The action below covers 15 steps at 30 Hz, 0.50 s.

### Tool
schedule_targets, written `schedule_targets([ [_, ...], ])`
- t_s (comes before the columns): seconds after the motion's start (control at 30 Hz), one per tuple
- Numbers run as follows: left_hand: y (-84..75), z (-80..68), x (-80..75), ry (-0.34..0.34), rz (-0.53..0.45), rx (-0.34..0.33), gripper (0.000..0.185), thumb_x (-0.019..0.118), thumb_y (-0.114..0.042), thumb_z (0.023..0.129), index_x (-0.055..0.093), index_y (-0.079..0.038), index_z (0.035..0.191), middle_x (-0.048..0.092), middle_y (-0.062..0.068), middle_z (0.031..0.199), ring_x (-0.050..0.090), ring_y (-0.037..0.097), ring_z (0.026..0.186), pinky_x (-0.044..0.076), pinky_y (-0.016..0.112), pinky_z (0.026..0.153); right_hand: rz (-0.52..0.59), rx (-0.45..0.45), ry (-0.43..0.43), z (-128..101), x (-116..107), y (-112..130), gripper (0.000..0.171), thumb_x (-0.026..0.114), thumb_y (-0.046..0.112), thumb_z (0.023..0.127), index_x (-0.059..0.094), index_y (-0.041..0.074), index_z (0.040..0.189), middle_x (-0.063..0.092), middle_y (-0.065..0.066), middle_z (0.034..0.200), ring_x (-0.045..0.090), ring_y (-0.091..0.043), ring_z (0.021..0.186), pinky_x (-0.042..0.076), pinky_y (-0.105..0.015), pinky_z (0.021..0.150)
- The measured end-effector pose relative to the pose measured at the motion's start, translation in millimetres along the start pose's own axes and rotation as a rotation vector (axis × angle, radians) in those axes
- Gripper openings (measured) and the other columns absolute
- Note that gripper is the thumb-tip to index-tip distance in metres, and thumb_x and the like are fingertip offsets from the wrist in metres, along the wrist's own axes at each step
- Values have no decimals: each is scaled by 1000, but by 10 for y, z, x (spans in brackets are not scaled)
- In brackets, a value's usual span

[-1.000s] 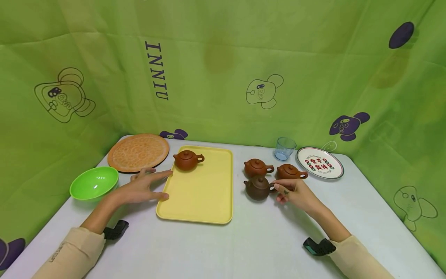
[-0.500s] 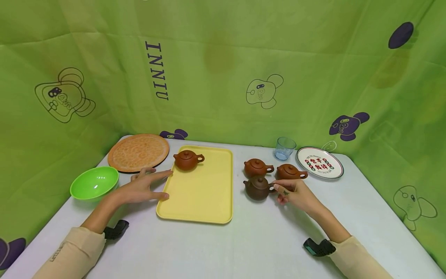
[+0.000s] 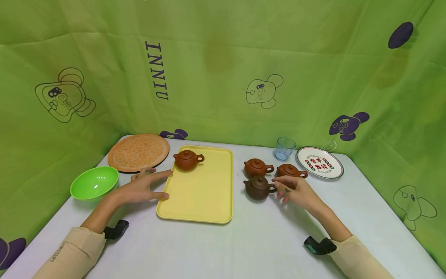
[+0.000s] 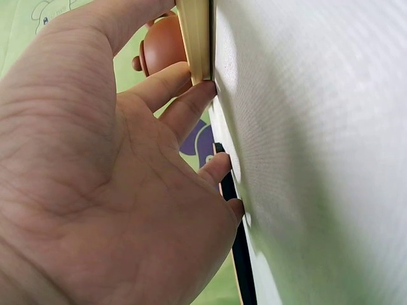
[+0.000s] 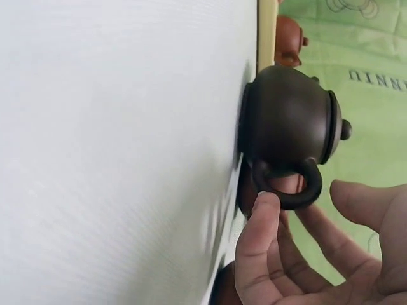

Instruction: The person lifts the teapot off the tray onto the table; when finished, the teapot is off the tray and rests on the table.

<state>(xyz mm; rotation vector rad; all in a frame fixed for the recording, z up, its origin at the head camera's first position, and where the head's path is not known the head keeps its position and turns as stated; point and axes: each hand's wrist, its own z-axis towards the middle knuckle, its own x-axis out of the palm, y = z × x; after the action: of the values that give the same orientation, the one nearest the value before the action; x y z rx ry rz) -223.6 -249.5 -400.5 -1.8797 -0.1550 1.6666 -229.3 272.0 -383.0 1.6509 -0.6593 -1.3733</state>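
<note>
A dark brown teapot (image 3: 258, 188) stands upright on the white table, its handle pointing right. My right hand (image 3: 296, 192) is at that handle; in the right wrist view the thumb (image 5: 356, 202) is apart from it while fingers lie beside and behind it. My left hand (image 3: 139, 188) touches the left rim of the yellow tray (image 3: 198, 197) with thumb and fingers spread. One reddish-brown teapot (image 3: 187, 161) sits at the tray's far left corner. Behind the dark one are two more, a reddish-brown teapot (image 3: 256, 167) and another teapot (image 3: 290, 171), partly hidden by my hand.
A blue glass (image 3: 285, 148) and a white plate with red writing (image 3: 320, 163) stand at the back right. At the left are a green bowl (image 3: 95, 183) and a round pizza-patterned mat (image 3: 138, 152). Green cloth hangs around the table's back and sides.
My right thumb and fingers have loosened from the dark brown teapot's handle and lifted slightly. The teapot stays where it was, and my left hand has not moved on the tray's rim.
</note>
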Motion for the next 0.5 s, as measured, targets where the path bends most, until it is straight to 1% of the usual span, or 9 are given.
schedule_targets([
  [0.13,13,1,5,1,1,-2,86,80,-56,88,49,-21,160,51,12,163,25,46,148,26,71,99,-8,14,-10,11,-41,45,42,66,10,103,62,-8,140,74,-25,96,73,-21,81,63,-38,68],
  [0.27,22,1,10,3,2,-9,86,80,-56,89,48,-22,161,50,11,164,24,46,149,25,71,101,-29,10,-26,26,-79,102,42,67,17,105,63,-6,140,71,-27,118,74,-21,86,63,-37,71],
  [0.37,9,0,3,4,-1,-3,86,80,-56,89,49,-21,160,50,11,163,24,46,149,25,72,101,-36,-8,-33,32,-101,157,42,67,16,104,63,-5,140,68,-27,130,74,-20,89,63,-35,72],
  [0.43,8,-1,1,5,-1,-3,86,80,-56,88,49,-21,160,50,11,163,24,46,149,25,72,100,-26,-19,-34,36,-107,194,41,68,14,104,64,-5,139,69,-28,128,74,-17,88,62,-33,73],
  [0.5,1,-2,-3,6,0,-2,86,80,-56,88,49,-21,160,50,11,164,25,46,148,25,72,100,-15,-22,-30,37,-104,235,41,68,16,104,63,-6,139,71,-26,120,74,-17,87,62,-31,73],
])
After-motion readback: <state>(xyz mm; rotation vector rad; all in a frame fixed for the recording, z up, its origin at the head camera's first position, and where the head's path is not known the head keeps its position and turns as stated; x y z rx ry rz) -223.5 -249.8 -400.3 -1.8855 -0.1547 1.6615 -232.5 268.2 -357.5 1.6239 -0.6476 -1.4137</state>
